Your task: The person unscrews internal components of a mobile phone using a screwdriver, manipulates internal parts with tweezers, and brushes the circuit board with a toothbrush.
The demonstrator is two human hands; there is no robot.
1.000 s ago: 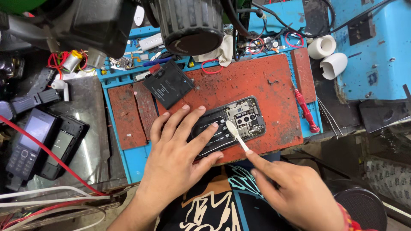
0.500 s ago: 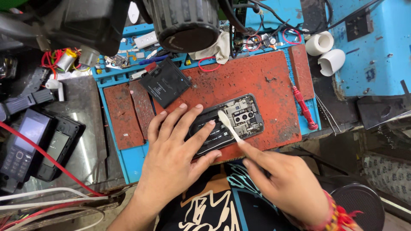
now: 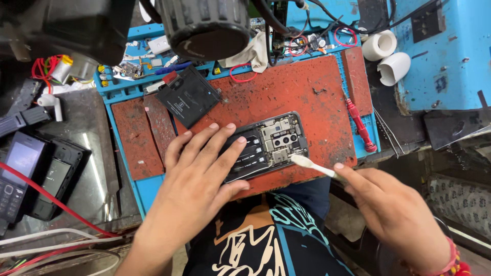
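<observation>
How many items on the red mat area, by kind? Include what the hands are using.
Opened phone, under the left hand: 1
White brush, held by the right hand: 1
Black battery: 1
Red screwdriver: 1
Total: 4

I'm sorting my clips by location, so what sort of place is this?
Most likely a phone repair bench. An opened phone with its circuit boards bare lies on a worn red work mat, a loose battery sits beside it, and old keypad phones wait at the side.
</observation>
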